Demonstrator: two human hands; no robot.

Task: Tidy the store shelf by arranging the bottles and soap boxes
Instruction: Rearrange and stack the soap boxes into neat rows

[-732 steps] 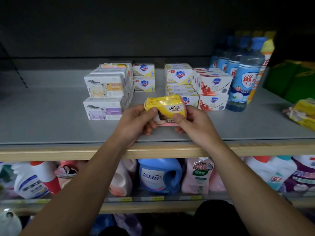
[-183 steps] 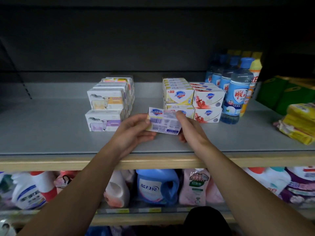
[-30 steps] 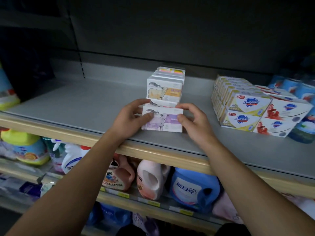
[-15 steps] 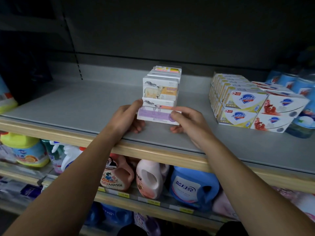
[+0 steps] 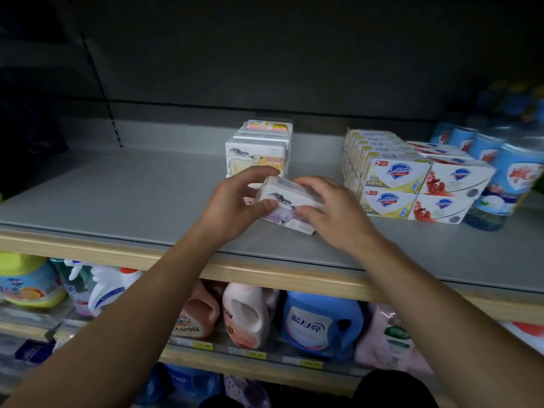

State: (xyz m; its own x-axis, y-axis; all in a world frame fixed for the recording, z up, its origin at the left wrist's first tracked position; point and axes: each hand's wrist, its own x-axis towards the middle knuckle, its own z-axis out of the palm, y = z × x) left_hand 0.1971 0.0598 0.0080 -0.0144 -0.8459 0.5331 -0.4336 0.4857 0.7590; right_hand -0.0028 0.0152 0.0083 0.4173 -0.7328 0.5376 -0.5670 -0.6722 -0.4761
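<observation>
I hold a white and purple goat soap box (image 5: 287, 206) tilted just above the grey shelf (image 5: 123, 198). My left hand (image 5: 235, 201) grips its left end with thumb and fingers. My right hand (image 5: 329, 210) grips its right end. Right behind stands the stack of goat soap boxes (image 5: 256, 157), with a yellow-labelled box on its front. To the right sit stacked Safeguard soap boxes (image 5: 394, 184), yellow ones beside red ones. Blue-labelled bottles (image 5: 512, 178) stand in a row at the far right.
The shelf's wooden front edge (image 5: 265, 275) runs below my wrists. On the lower shelf stand detergent jugs, among them a blue one (image 5: 321, 325) and pink ones (image 5: 244, 313). Spray bottles (image 5: 100, 287) are at the lower left.
Both hands have pulled the purple goat soap box out from the bottom of the stack toward me and tipped it, so its top face now shows.
</observation>
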